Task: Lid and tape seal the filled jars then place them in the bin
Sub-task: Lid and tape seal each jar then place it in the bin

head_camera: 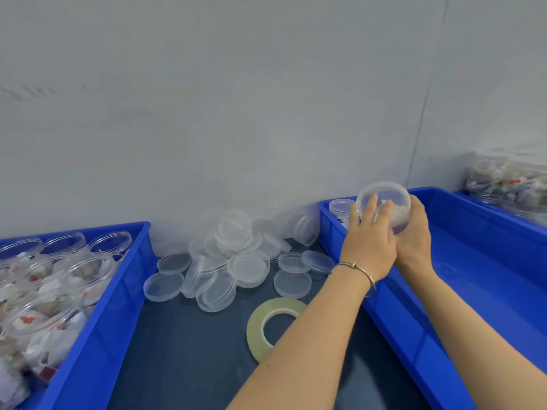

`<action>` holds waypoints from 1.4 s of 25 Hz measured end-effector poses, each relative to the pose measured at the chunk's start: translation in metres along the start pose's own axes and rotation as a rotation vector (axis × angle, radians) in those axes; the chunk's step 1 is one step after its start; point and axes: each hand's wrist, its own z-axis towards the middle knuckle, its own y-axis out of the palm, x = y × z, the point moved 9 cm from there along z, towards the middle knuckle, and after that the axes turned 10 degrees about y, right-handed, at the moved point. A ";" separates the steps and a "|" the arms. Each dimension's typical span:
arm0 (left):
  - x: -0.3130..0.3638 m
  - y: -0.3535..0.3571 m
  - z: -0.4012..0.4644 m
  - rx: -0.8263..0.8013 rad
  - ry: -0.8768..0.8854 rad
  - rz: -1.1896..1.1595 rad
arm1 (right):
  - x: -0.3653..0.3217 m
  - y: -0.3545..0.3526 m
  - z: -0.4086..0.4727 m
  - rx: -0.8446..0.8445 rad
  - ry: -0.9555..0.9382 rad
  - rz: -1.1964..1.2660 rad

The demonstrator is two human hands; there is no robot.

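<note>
— Lidded jar (387, 202): where is it held?
— Over the right blue bin's (473, 261) far-left corner, gripped between both hands (left hand (368, 244), right hand (414, 238)); a tape roll (263, 321) is left beside that bin.

Bins (488, 241) at 3 and 9 o'clock: blue plastic, smooth, glossy. Held jar (384, 207): clear plastic, lid frosted, translucent. Loose lids (236, 258) at 12 o'clock: same translucent plastic, smooth. Tape roll (268, 324) at 6 o'clock: pale yellowish film, glossy. Tabletop (183, 350): dark, matt. Wall (236, 113): matt, scuffed. Bracelet (359, 273): thin shiny metal.
</note>
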 end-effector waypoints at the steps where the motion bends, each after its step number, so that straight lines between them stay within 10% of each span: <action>1: -0.005 0.013 0.005 -0.059 -0.035 -0.020 | 0.016 0.001 0.009 0.007 0.063 -0.047; 12: -0.037 0.049 -0.043 -0.296 -0.052 -0.001 | 0.099 0.071 0.009 -0.342 0.834 0.196; 18: -0.039 0.001 -0.071 -0.201 -0.075 -0.050 | 0.064 0.053 0.019 -0.189 0.372 -0.402; 24: -0.080 -0.065 -0.160 0.127 -0.277 -0.097 | -0.027 0.096 -0.084 -0.195 -0.229 -0.178; 31: -0.118 -0.094 -0.304 0.356 -0.610 -0.057 | -0.003 0.177 -0.267 -0.592 -0.147 0.005; 35: -0.085 -0.197 -0.292 0.623 -0.463 0.145 | -0.063 0.208 -0.303 -0.673 -0.097 0.213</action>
